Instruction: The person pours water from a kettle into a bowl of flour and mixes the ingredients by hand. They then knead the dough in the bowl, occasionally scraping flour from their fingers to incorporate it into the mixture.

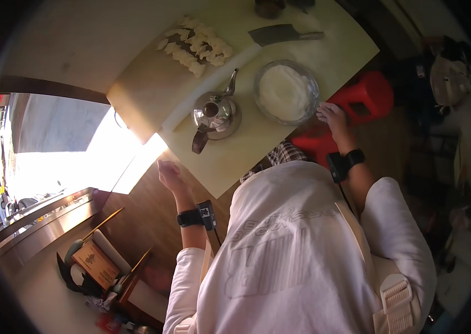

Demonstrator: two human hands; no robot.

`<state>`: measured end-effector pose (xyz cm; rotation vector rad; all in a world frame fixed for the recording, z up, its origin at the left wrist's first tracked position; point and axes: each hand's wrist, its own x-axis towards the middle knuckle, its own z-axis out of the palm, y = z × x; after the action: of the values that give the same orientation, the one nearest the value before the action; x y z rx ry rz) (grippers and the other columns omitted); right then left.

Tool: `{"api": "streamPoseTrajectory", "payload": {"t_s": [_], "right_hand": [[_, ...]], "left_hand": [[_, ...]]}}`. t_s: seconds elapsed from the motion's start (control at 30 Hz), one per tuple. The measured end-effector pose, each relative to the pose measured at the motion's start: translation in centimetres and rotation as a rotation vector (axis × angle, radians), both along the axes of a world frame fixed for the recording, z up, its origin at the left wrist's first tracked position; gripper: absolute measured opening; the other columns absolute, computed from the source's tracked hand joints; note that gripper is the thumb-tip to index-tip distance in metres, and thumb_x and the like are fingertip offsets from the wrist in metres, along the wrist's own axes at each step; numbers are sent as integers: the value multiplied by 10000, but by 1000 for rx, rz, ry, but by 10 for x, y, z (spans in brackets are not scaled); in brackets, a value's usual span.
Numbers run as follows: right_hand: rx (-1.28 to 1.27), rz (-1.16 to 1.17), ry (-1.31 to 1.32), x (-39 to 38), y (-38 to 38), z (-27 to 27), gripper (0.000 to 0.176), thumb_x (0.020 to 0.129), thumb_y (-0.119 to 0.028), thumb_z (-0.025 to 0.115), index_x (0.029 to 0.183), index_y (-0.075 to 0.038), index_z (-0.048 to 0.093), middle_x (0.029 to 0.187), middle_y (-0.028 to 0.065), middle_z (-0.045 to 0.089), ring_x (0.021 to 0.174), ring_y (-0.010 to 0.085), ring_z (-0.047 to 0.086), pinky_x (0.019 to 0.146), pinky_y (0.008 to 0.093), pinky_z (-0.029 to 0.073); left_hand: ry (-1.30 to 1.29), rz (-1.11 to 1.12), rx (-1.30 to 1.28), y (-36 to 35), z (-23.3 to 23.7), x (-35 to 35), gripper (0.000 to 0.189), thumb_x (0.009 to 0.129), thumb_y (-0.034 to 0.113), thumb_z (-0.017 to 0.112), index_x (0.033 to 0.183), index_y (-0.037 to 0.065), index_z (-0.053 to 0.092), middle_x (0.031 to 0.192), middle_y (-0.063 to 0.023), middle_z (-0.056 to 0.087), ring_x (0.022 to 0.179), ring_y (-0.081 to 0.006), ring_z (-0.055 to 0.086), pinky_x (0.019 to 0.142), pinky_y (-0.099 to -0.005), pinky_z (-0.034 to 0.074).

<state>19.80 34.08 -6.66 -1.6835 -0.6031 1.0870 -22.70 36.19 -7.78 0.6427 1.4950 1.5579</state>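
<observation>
No readable text; shirt print (271, 250) illegible

A home kitchen: a pale desk (235, 153) carries a wooden cutting board (146, 94) with rows of pale dough pieces (196, 44), a cleaver (283, 34), a steel kettle (216, 114) and a glass bowl (286, 92) of something white. A stainless-steel counter (46, 214) stands nearby, beside a sunlit window.

free: near table (235, 158) edge | obstacles: kettle (215, 114), bowl (286, 92), cutting board (149, 92)
</observation>
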Motion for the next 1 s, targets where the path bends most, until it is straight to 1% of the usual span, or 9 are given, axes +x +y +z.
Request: {"api": "streamPoseTrajectory", "payload": {"t_s": [0.1, 0.27, 0.33, 0.53, 0.63, 0.77, 0.83, 0.97, 1.0], "right_hand": [[-10, 72, 14, 2, 12, 2, 236, 758, -112, 509, 945, 30, 489, 811, 79, 537, 687, 128, 529, 616, 228, 438], [18, 255, 5, 21, 49, -16, 227, 756, -111, 513, 936, 26, 496, 773, 69, 546, 656, 129, 533, 594, 224, 434], [9, 342, -130, 26, 64, -21, 193, 749, -127, 527, 870, 23, 531, 693, 61, 553, 596, 110, 529, 535, 219, 432], [75, 515, -391, 41, 100, -25, 219, 744, -167, 543, 821, 38, 562, 660, 61, 575, 549, 94, 522, 502, 209, 417], [30, 515, -182, 39, 113, -21, 228, 731, -183, 560, 824, 24, 569, 662, 65, 581, 550, 97, 521, 511, 217, 419], [-19, 590, -230, 40, 125, -37, 215, 715, -183, 568, 821, 4, 577, 665, 74, 585, 570, 104, 534, 536, 231, 428], [163, 687, -521, 39, 128, -31, 218, 706, -183, 570, 830, -3, 575, 694, 105, 590, 602, 134, 557, 568, 243, 436], [151, 684, -531, 35, 137, -25, 211, 712, -174, 551, 842, -10, 573, 769, 146, 580, 688, 213, 571, 642, 285, 441], [199, 802, -614, 32, 142, -26, 218, 720, -168, 532, 859, -3, 563, 814, 162, 565, 743, 252, 552, 687, 308, 427]], "left_hand": [[53, 24, 8, -6, 5, -7, 348, 822, 286, 381, 540, 86, 412, 461, 22, 328, 417, -61, 272, 406, -198, 201], [-112, 175, -107, -24, 5, -15, 361, 823, 312, 357, 546, 89, 423, 431, 15, 319, 381, -63, 271, 365, -199, 188], [-187, 200, -134, -28, 7, -9, 367, 821, 327, 353, 548, 94, 428, 428, 13, 328, 377, -67, 278, 363, -199, 193], [-380, 164, -165, -29, 6, 32, 384, 816, 373, 346, 558, 107, 446, 422, 14, 354, 377, -74, 306, 367, -201, 212], [-406, 127, -194, -26, 13, 54, 384, 816, 376, 347, 560, 109, 450, 423, 17, 360, 380, -75, 311, 378, -203, 220], [-401, 130, -214, -30, 16, 66, 374, 815, 368, 352, 564, 110, 453, 433, 21, 367, 386, -74, 314, 390, -206, 225], [-394, 162, -244, -35, 18, 67, 368, 815, 367, 355, 569, 111, 452, 435, 22, 364, 388, -73, 312, 392, -207, 225], [-370, 170, -256, -40, 20, 71, 353, 813, 363, 363, 580, 111, 448, 440, 25, 355, 392, -71, 309, 396, -205, 224], [-369, 178, -254, -40, 18, 74, 353, 813, 363, 363, 580, 111, 448, 440, 25, 355, 392, -71, 309, 396, -205, 224]]}}
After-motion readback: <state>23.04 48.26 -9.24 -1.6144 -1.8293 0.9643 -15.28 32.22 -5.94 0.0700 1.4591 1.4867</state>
